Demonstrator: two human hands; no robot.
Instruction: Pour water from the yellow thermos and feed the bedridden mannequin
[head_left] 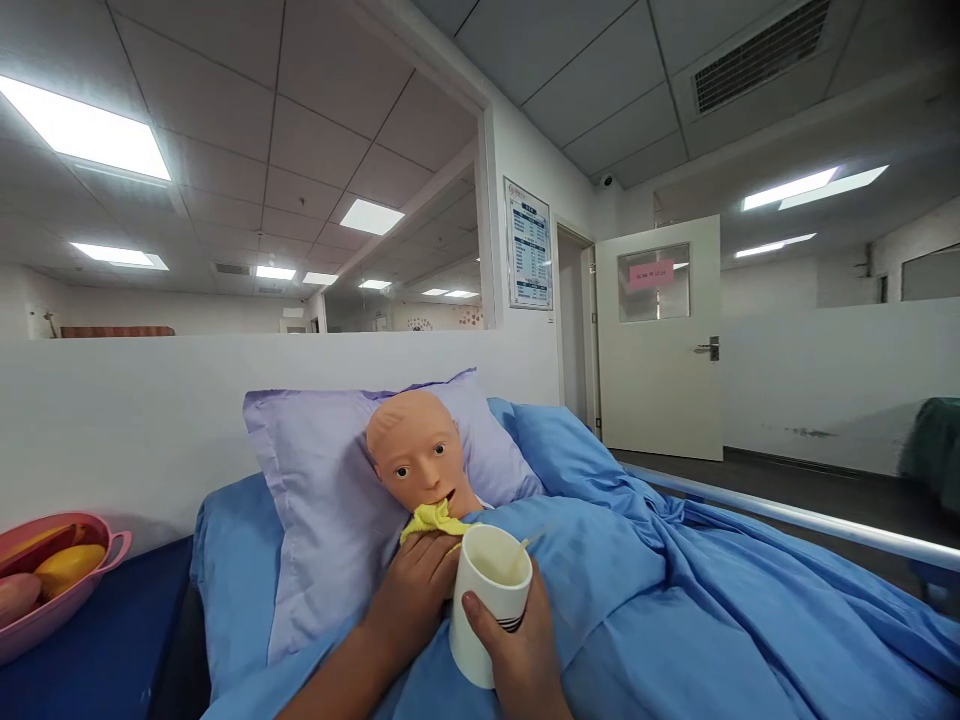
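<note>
My left hand (426,575) is closed on a crumpled yellow cloth (435,519), which touches the mouth and chin of a care manikin (416,440). In my right hand (525,640) is a white paper cup (487,600), tilted slightly, its thumb across the front. A pale straw (531,538) sticks out over the cup's right rim. The cup hides part of my left hand's fingers. The manikin's head rests on a lilac pillow (322,480), and a blue quilt (712,610) covers its body.
A pink basket (112,555) with fruit stands on a dark blue bedside surface (97,660) at the left. A metal bed rail (795,522) runs along the right side. Behind are a low white wall (150,420) and an open door (660,370).
</note>
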